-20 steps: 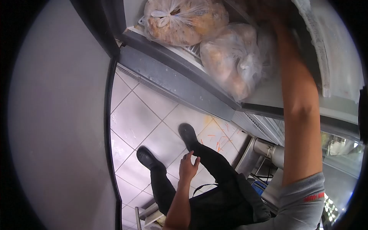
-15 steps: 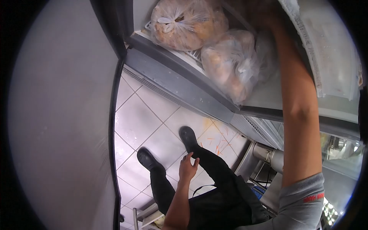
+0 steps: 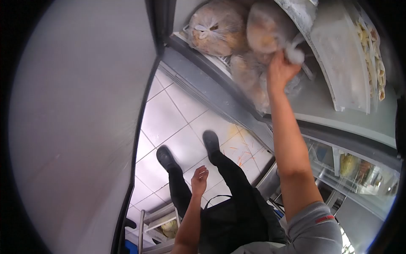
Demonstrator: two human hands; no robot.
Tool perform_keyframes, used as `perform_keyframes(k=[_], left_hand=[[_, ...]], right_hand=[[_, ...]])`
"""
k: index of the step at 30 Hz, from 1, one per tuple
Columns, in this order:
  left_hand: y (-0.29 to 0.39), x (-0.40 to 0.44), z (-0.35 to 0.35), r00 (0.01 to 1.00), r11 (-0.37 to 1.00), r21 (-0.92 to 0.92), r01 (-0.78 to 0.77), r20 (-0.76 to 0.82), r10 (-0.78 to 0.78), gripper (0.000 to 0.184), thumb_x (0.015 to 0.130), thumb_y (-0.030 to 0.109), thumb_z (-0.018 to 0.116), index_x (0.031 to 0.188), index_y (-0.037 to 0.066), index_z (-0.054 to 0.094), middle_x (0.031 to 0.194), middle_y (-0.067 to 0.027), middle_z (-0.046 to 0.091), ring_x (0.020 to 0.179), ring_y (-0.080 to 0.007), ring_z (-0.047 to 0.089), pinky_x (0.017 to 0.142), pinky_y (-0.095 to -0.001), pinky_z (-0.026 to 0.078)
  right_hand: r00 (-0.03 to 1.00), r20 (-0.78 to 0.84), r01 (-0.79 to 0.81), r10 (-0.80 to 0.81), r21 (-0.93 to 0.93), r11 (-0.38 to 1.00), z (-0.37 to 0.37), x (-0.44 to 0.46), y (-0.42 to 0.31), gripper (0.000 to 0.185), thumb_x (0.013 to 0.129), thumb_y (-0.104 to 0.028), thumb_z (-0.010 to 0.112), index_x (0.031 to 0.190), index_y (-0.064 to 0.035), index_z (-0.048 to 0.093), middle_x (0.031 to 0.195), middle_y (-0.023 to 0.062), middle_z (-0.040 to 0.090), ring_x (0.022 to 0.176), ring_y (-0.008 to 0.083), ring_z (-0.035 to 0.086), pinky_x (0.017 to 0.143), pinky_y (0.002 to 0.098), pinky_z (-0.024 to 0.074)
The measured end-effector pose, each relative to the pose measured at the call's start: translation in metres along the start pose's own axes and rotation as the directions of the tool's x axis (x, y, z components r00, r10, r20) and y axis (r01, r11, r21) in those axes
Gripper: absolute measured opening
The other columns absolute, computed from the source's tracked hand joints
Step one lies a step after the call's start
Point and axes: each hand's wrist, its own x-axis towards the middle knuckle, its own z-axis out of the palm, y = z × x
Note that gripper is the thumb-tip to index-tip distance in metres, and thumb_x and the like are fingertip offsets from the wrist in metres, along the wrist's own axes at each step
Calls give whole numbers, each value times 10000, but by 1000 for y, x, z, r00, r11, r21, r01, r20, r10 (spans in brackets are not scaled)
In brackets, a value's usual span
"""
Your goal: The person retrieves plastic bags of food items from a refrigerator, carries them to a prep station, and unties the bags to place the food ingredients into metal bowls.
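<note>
My right hand is closed on the gathered neck of a clear plastic bag inside the fridge or freezer compartment. The bag's contents look pale brown, but I cannot tell what they are. A second knotted bag of similar food sits to its left, on a white rack. Below my right hand, partly covered by it, lies another clear bag. My left hand hangs low over the floor near my legs, fingers loosely bent and slightly apart, holding nothing.
A large grey door stands open on the left. Frosted plastic sheets or bags line the compartment's right side. Orange shreds lie on the tiled floor. A metal rack with a basket stands at the lower left.
My right hand has come back from deep inside the compartment, now gripping a bag by its neck over the other bags. The view has shifted; my left hand stays low and free.
</note>
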Motion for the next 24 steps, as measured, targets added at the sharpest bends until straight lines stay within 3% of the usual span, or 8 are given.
perform_keyframes(k=[2, 7, 11, 14, 17, 21, 22, 24], left_hand=[[5, -18, -9, 998, 992, -125, -15, -65, 7, 324, 971, 203, 674, 1236, 22, 628, 1129, -133, 711, 1008, -182, 693, 859, -303, 545], [3, -60, -26, 998, 922, -385, 45, -25, -60, 354, 978, 160, 639, 1293, 6, 595, 1225, -91, 670, 1100, -155, 609, 967, -292, 455], [70, -71, -33, 991, 900, -416, 131, 29, -131, 473, 993, 332, 630, 1352, 30, 567, 1289, -96, 645, 1134, -192, 597, 1015, -368, 447], [156, -50, -24, 998, 764, -645, 13, 58, 32, 611, 998, 439, 593, 1451, 53, 455, 1401, -140, 557, 1219, -243, 573, 1062, -388, 443], [217, -30, -14, 965, 507, -850, -142, -5, 263, 876, 942, 570, 618, 1575, 92, 244, 1547, -141, 385, 1333, -274, 487, 1086, -432, 426], [249, -43, -7, 897, 224, -927, -301, -195, 396, 877, 907, 480, 717, 1564, 100, 277, 1499, -115, 440, 1331, -267, 490, 1096, -407, 416], [225, -46, -5, 927, 297, -919, -260, -151, 343, 806, 910, 413, 729, 1537, 98, 333, 1454, -103, 489, 1301, -248, 515, 1094, -393, 417], [196, -72, -7, 963, 396, -892, -219, -133, 233, 670, 925, 306, 726, 1485, 92, 426, 1384, -75, 564, 1245, -210, 557, 1086, -369, 420]], right_hand=[[972, 68, -234, 224, 264, 936, -19, -44, -44, 276, 862, -17, 667, 1117, 80, 627, 1102, 124, 682, 996, 178, 630, 888, 338, 493], [871, 343, -459, 351, 317, 830, -61, -84, -72, 388, 887, -6, 665, 1255, 62, 563, 1214, 120, 618, 1115, 181, 593, 963, 306, 466], [753, 454, -642, 476, 352, 681, -103, -97, -76, 371, 927, -24, 653, 1280, 61, 575, 1241, 114, 632, 1101, 172, 616, 931, 310, 495], [345, 695, -937, 631, 219, 271, -143, -101, -87, 390, 951, -76, 632, 1318, 27, 547, 1259, 136, 628, 1095, 206, 645, 925, 354, 546], [-93, 898, -951, 431, 48, -304, -170, -123, -75, 415, 934, -64, 648, 1329, 1, 540, 1264, 153, 628, 1107, 245, 662, 913, 391, 586], [-289, 896, -928, 337, -175, -330, -200, -193, -40, 396, 956, -117, 632, 1320, 14, 547, 1267, 160, 627, 1120, 242, 656, 921, 397, 583], [-339, 924, -937, 179, -313, -157, -206, -222, -2, 398, 970, -145, 615, 1326, 18, 545, 1267, 162, 629, 1109, 248, 661, 930, 405, 581], [-495, 867, -864, -57, -498, -77, -206, -192, -32, 393, 996, -175, 578, 1329, 30, 547, 1271, 172, 632, 1096, 263, 671, 943, 417, 580]])
